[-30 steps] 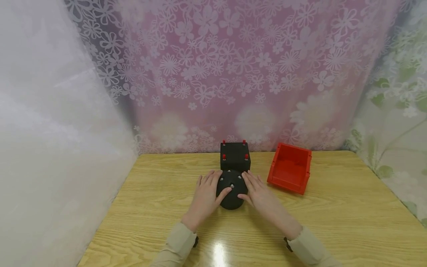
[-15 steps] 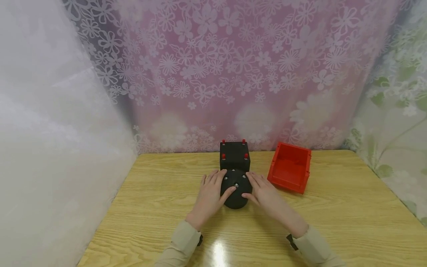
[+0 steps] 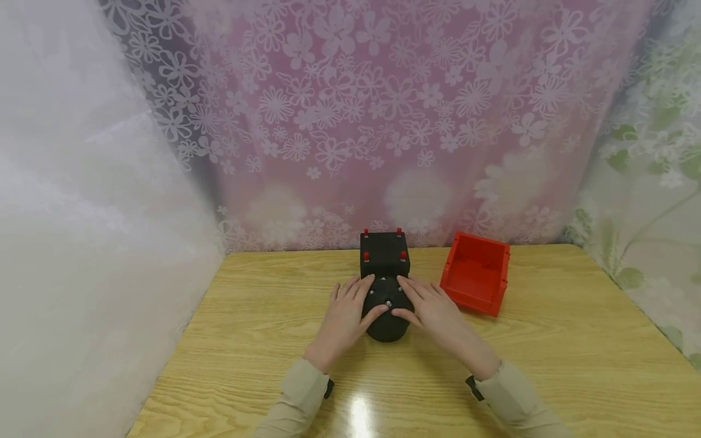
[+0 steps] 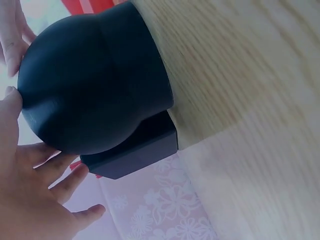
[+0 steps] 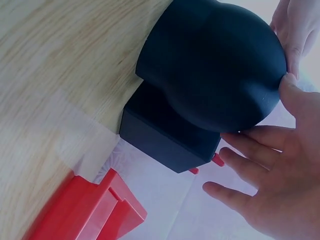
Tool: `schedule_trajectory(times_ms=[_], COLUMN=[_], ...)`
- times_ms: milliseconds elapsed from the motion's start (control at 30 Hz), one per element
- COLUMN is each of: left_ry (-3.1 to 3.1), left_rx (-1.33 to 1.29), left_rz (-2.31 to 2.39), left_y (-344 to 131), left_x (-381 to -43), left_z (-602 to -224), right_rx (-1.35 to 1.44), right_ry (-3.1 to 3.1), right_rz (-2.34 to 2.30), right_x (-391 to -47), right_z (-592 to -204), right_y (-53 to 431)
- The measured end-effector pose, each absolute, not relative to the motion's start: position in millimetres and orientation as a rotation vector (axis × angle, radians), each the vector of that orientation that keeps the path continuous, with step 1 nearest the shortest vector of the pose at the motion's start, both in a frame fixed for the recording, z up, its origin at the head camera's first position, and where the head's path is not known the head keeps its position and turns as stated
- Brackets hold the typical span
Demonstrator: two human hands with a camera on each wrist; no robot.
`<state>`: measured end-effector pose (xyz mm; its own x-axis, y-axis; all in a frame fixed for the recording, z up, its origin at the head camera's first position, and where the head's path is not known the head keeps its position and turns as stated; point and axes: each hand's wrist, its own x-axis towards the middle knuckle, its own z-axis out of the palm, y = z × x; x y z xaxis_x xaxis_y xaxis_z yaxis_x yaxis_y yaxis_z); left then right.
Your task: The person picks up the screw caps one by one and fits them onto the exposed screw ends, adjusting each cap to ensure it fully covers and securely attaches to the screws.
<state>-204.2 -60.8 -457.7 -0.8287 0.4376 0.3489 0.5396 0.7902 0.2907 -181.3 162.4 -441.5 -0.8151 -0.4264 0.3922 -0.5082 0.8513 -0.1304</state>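
A black domed object (image 3: 387, 328), round with several shiny metal studs on top, stands on the wooden table in the head view. My left hand (image 3: 342, 319) rests on its left side, fingers fairly straight and the thumb toward the middle stud. From the right, my right hand (image 3: 440, 319) touches the dome in the same way, its thumb tip close to the left one. Both wrist views show the dome's smooth side, with the left hand (image 4: 42, 180) and right hand (image 5: 280, 160) lying against its upper part, fingers spread.
Just behind the dome stands a black box (image 3: 384, 246) with several red pegs on top. A red open bin (image 3: 476, 274) lies to the right, angled. Behind the table (image 3: 252, 340) hangs a pink floral curtain (image 3: 328, 121).
The dome has moved slightly right with both hands on it, then stopped. Since then the right hand's fingertips and thumb have shifted a little up and left over the dome.
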Motion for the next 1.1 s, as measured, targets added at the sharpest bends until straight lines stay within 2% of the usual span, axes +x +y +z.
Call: schedule_trajectory(times_ms=[1100], left_ry=[-2.656], left_rx=[-0.797], left_rz=[-0.517], left_y=[-58.6], left_x=[-206.6], left_z=[-462.9], right_rx=[0.690], right_ry=[-2.617], right_rz=[0.312], right_x=[-186.7], right_z=[-441.6], right_y=[167.8])
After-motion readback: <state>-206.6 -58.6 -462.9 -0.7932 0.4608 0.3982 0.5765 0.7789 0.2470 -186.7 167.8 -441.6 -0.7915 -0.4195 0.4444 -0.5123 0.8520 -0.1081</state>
